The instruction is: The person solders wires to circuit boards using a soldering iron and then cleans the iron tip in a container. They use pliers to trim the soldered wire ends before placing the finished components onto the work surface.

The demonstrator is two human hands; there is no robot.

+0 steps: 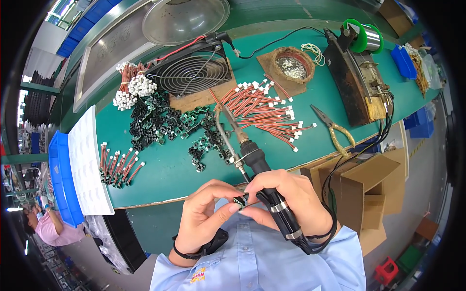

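Observation:
Close to my body, my left hand (204, 216) pinches a small black-and-green circuit board piece (239, 200) between thumb and fingers. My right hand (298, 199) is closed around a black soldering iron (255, 156) with a thin feed tube clamped along it. The fingertips of that same hand meet the small piece. The iron's metal tip points away over the bench, toward a pile of loose black-and-green board pieces (165, 119). Beyond it lie red-brown wire leads with white connectors (257, 104). Several boards with wires attached (119, 167) stand at the left.
A black fan with a wire guard (191, 72) stands at the back. Right of it are a round dish of solder scraps (293, 68), pliers (335, 131) and a solder feeder box (347, 77) with a green spool (364, 38). Cardboard boxes (359, 184) stand below the bench's right edge.

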